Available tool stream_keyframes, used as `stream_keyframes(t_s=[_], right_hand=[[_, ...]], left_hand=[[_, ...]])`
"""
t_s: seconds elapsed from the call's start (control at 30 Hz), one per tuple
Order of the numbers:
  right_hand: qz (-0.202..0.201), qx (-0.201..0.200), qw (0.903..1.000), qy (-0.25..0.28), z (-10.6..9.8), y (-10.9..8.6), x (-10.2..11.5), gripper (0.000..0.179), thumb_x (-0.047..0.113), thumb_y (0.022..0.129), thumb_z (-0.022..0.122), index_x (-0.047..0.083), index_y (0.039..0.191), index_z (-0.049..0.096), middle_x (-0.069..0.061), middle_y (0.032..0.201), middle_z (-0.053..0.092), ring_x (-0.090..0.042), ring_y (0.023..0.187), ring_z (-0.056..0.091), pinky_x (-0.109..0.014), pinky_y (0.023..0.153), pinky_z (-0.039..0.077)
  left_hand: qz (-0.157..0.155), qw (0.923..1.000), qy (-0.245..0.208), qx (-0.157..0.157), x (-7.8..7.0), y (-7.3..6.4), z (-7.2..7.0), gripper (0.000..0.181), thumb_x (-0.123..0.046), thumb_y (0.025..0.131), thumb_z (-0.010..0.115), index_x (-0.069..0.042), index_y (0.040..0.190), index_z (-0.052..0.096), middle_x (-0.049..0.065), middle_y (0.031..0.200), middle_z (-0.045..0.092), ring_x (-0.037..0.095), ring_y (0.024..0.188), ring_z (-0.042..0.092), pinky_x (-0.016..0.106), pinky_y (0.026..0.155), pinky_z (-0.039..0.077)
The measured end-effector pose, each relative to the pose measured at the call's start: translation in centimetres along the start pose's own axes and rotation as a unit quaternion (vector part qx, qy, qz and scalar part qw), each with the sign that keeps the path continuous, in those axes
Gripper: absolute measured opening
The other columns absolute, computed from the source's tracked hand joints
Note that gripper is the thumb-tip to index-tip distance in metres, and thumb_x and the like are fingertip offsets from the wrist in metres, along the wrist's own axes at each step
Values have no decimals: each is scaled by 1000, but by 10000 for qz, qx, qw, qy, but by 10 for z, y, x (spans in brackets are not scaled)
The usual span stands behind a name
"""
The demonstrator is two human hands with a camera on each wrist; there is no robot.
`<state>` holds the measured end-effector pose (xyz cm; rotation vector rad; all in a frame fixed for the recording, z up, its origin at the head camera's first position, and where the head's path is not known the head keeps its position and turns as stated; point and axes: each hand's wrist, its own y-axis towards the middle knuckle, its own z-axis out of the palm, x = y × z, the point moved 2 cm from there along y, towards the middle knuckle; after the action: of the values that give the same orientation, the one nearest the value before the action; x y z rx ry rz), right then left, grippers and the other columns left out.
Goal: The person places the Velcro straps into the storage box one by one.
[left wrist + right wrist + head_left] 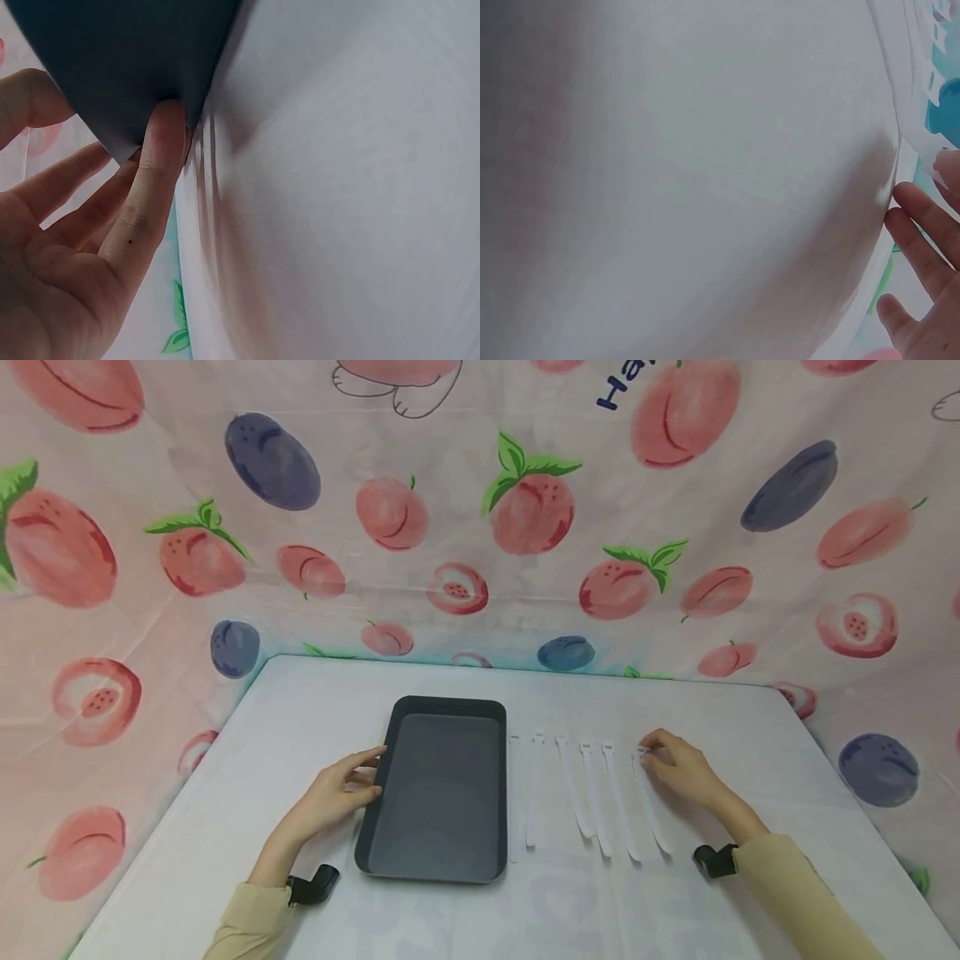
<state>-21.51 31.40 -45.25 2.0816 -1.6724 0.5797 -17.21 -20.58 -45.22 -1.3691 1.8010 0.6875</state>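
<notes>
A dark grey rectangular baking tray lies left of centre on the white table. At its left side, my left hand touches the outer wall with thumb and fingers spread apart; the left wrist view shows a fingertip flat against the dark wall. Right of the tray, several narrow white strips with small slotted heads lie in a row, lengthwise toward me. My right hand pinches the head of the rightmost white strip. In the right wrist view, the fingers sit at the strip's end.
White cloth covers the table, its far edge meeting a fruit-printed curtain. A black wrist camera sits at the left sleeve, another at the right one, both low over the cloth.
</notes>
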Motion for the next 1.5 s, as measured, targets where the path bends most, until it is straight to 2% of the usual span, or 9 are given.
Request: stream_keyframes(t_s=[0.2,0.53,0.63,0.77,0.93,1.3,1.5], right_hand=[[51,-91,9999,98,-1,-1,0,16,10,94,57,1,108,57,-24,115,62,-46,119,51,-61,98,38],[-5,-318,9992,236,-5,-3,5,14,10,96,55,1,104,61,-22,108,66,-47,107,60,-51,84,49],[11,-344,9991,256,-5,-3,4,12,11,96,56,2,103,61,-21,106,67,-42,101,63,-41,77,51],[1,-381,9988,310,-6,-3,4,10,11,95,57,3,101,61,-16,98,68,-32,93,63,-26,69,47],[22,-399,9985,371,-5,-2,6,9,10,95,57,4,100,62,-13,92,68,-20,87,60,-20,64,45],[96,-428,9979,479,-5,-4,6,15,11,96,56,2,106,62,-12,89,69,-8,84,61,-20,67,45],[75,-564,9973,453,-9,-8,7,18,14,97,55,4,109,62,-9,88,69,-14,89,63,-19,75,44]], left_hand=[[8,10000,24,30,0,0,1,61,-11,88,65,-10,144,44,22,135,53,36,114,60,42,86,55],[11,10000,39,23,-3,0,0,60,-9,88,64,-9,144,44,22,135,53,36,114,59,42,86,55],[-12,10000,45,28,-2,-1,0,60,-10,88,64,-10,144,44,23,136,52,36,114,59,42,86,55],[-14,10000,50,12,-3,0,-1,60,-10,88,64,-10,144,44,23,136,52,36,114,59,43,87,55],[-18,10000,8,18,-3,0,0,60,-9,88,64,-9,144,44,24,136,52,37,114,59,43,87,55],[-53,10000,33,3,-2,0,0,60,-9,88,64,-11,144,44,23,136,52,36,114,59,45,88,54],[-108,9999,54,13,-2,0,1,61,-11,88,64,-11,145,43,22,137,51,36,116,58,45,90,53]])
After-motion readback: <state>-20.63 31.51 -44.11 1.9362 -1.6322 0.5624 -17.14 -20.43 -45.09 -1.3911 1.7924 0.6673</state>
